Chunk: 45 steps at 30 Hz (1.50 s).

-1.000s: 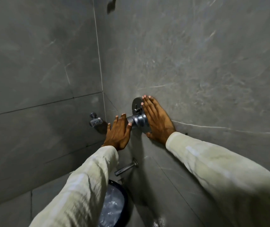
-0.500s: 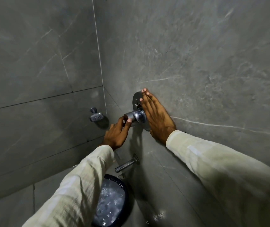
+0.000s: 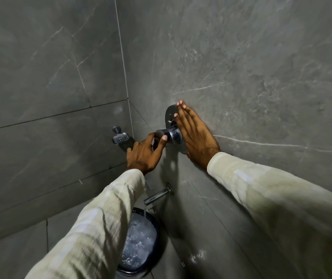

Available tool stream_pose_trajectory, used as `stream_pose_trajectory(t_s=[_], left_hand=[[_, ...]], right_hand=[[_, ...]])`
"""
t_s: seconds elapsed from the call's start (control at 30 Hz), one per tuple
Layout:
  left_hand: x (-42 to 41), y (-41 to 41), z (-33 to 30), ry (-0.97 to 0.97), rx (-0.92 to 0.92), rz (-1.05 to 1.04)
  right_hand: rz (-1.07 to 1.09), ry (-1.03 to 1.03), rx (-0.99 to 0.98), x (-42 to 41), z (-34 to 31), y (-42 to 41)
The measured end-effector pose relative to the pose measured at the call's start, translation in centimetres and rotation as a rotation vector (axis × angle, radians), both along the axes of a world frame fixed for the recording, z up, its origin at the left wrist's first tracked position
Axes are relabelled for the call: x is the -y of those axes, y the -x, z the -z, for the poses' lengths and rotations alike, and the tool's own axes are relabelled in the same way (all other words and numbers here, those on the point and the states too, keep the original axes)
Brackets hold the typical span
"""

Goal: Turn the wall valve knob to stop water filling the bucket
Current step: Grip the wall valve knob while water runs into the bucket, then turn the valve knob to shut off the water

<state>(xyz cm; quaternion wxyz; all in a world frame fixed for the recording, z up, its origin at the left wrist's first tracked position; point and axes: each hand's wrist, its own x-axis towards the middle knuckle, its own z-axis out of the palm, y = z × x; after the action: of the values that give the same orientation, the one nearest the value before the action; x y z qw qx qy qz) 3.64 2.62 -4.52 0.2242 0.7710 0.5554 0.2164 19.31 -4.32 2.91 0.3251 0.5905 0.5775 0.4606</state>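
A chrome valve knob sticks out from a round chrome plate on the grey tiled wall. My left hand grips the knob's outer end with thumb and fingers. My right hand lies flat on the wall right beside the knob, fingers spread upward over the plate's edge. Below, a chrome spout pours water into a dark blue bucket full of churning, foamy water.
A chrome soap dish hangs on the left wall near the corner. Grey tiled walls meet at the corner. Pale sleeves cover both my forearms.
My left hand rose from below the knob and closed its fingers on it. My right hand stays flat on the wall. The view tilted slightly, showing more of the bucket.
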Motion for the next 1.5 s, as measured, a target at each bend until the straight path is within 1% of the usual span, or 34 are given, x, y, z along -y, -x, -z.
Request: stream_pose_trajectory(t_s=[0.3, 0.57, 1.03, 1.17, 1.23, 1.37, 1.5], left_hand=[[0.7, -0.1, 0.0, -0.038, 0.035, -0.034], [0.5, 0.3, -1.1, 0.062, 0.062, 0.009], [0.2, 0.7, -2.2, 0.197, 0.103, 0.003], [0.3, 0.7, -2.8, 0.101, 0.157, -0.005], [0.2, 0.5, -3.3, 0.036, 0.193, 0.021], [-0.4, -0.5, -4.8, -0.086, 0.209, 0.077], [-0.7, -1.6, -6.3, -0.121, 0.225, 0.146]], right_hand=[[-0.021, -0.019, -0.014, -0.4, 0.6, -0.3], [-0.021, -0.032, -0.017, -0.6, 0.9, -0.3], [-0.027, -0.025, -0.016, -0.5, 0.7, -0.4], [-0.027, -0.024, -0.008, -0.4, 0.6, -0.4], [-0.032, -0.025, -0.013, -0.5, 0.7, -0.4], [-0.036, -0.034, -0.029, -0.7, 0.9, -0.4], [-0.039, -0.042, -0.026, -0.7, 0.9, -0.4]])
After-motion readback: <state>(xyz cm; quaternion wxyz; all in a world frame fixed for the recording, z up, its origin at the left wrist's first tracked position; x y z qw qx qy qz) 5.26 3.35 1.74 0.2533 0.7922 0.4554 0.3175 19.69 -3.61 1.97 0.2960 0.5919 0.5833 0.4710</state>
